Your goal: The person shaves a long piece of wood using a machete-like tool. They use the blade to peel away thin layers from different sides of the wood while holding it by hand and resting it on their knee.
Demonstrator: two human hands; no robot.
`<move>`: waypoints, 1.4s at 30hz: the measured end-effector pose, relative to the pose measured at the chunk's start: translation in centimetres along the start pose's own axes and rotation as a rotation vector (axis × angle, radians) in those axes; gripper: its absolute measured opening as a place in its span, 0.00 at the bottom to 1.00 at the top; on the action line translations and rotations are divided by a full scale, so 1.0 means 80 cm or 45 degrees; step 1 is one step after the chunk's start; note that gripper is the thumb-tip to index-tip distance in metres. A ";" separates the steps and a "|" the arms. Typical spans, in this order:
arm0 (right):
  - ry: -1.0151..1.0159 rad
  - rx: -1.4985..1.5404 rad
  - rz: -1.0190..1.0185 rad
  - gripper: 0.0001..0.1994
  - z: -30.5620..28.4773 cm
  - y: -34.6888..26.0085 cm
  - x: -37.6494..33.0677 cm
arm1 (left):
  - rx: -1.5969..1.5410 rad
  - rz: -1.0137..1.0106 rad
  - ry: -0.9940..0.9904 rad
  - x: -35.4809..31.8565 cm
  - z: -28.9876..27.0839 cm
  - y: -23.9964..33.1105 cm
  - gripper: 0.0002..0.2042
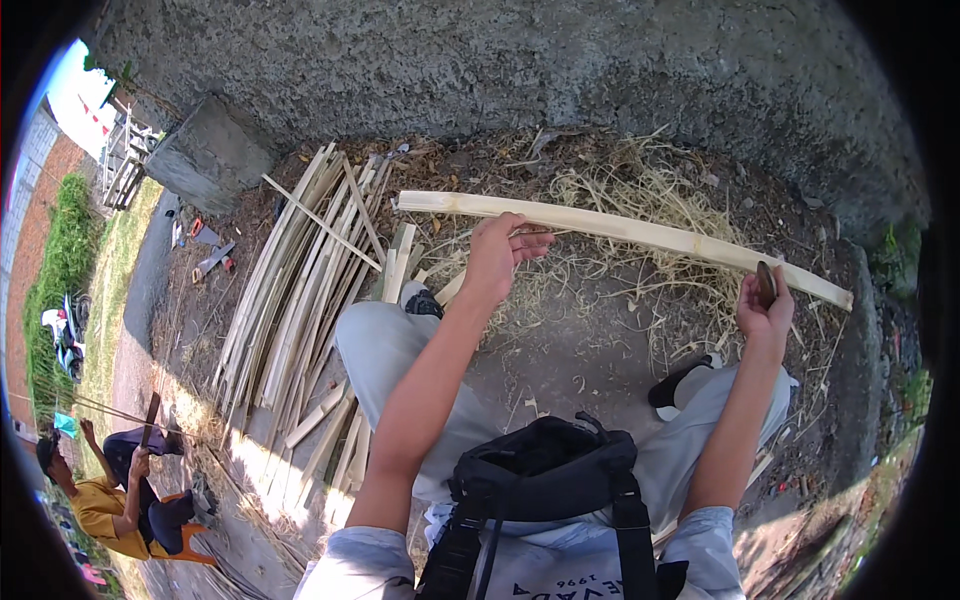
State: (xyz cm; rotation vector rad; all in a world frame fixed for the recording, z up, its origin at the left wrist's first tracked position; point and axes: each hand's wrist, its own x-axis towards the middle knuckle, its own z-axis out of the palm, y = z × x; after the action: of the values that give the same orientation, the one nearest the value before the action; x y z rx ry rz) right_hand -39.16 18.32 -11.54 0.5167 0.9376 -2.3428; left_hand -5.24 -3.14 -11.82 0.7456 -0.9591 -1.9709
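Left hand: the left hand [495, 257] pinches the pale slat [620, 227] left of its middle, fingers curled at its lower edge.
Right hand: the right hand [765, 315] closes around a dark, rounded tool [767, 284] at the slat's lower edge; its edge is turned from view, so whether it is a blade is hard to say.
Tool slip: if it is sharp, it could skid at a knot and nick the fingers or run toward the leg [725, 400] at lower right.
Slat twist: with the left hand alone seen gripping, the long ends could swing or roll under uneven pressure.
Slat place: held aloft, it crosses the frame from upper centre-left to the right side.
Slat look: cream, long, narrow and smooth-faced, with faint darker bands at two joints; its bow may be partly the lens.
Shavings: thin, curly shavings [690, 205] litter the ground at upper right; a slat set down there could catch them.
Slat pile: more long slats [290, 275] lie stacked left of centre.
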 end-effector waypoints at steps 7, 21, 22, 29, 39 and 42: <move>0.000 -0.033 0.006 0.07 0.000 0.001 -0.005 | 0.095 -0.021 0.147 -0.002 0.008 0.000 0.12; -0.022 -0.007 0.004 0.09 0.004 0.012 -0.016 | 0.212 -0.016 0.132 0.000 0.005 -0.001 0.13; -0.024 -0.030 -0.016 0.09 0.006 0.016 -0.019 | 0.215 -0.017 0.129 0.000 0.004 -0.002 0.13; -0.037 -0.043 0.004 0.10 0.002 0.027 -0.018 | -0.025 0.162 -0.192 0.004 0.001 0.007 0.15; -0.152 -0.079 0.227 0.13 0.015 0.084 -0.065 | -0.618 0.380 -0.030 0.003 0.007 0.022 0.12; -0.137 -0.091 0.270 0.09 0.011 0.101 -0.066 | -0.526 0.566 -0.115 0.001 -0.011 0.032 0.15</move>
State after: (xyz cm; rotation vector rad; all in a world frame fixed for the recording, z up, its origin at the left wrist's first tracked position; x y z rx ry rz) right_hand -30.19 14.74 -12.19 0.4346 0.8691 -2.1172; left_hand -3.61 -4.54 -10.16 0.1902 -0.6627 -1.7310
